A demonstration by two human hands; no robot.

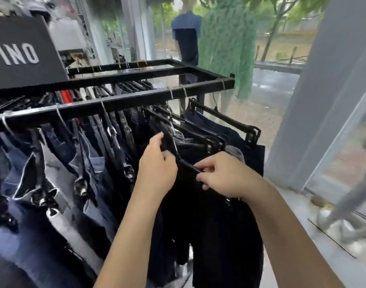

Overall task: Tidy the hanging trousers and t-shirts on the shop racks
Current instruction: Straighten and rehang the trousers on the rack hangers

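Left hand (157, 163): closed on dark trousers (209, 215), frame centre.
Right hand (221, 175): pinching their hanger (190, 166).
Rack (124, 102): upper left.
Progress: apparently midway; jeans (59, 163) at left uneven.

Dark trousers (209, 221) clipped on black hangers (223, 121), packed along black rack (136, 100); denim pairs (59, 163) leftward, hanging tilted.

Clothing shop, by the front window. Black metal rack (149, 100) packed with trousers (99, 146) on clip hangers (225, 119). Dark brand sign (22, 57) with white lettering at rack's left end. Dressed mannequin (187, 36) against glass, street and trees beyond.
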